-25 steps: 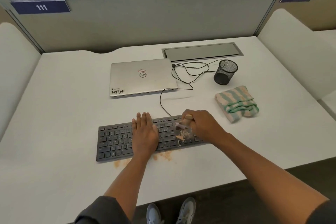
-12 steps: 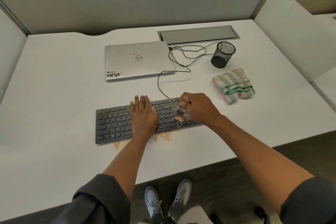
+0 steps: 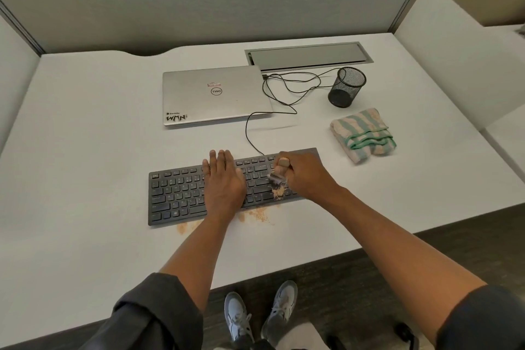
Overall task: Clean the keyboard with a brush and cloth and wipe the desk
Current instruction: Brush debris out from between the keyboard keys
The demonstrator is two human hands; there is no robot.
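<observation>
while my left hand (image 3: 224,182) is lying flat on the middle of the black keyboard (image 3: 176,196), fingers straight and close together and pressing it down, my right hand (image 3: 305,176) is curling its fingers round the wooden handle of the small brush (image 3: 279,170), gripping it with the bristles pointing down onto the keys. the keyboard is lying near the front edge of the white desk (image 3: 85,150), its long axis running left to right across me. a little heap of tan crumbs (image 3: 279,192) is sitting on the keys right under the bristles, just toward me from the brush, and more crumbs are lying on the desk just beside the keyboard's near edge. so, as i judge it, the sweep is wanting to go toward me, across the short way of the keyboard and off that near edge. the right hand is the nearer one for that; the left is only steadying. the striped folded cloth (image 3: 362,135) is waiting on the desk to the right and beyond the keyboard, apart from it, closer to my right hand.
</observation>
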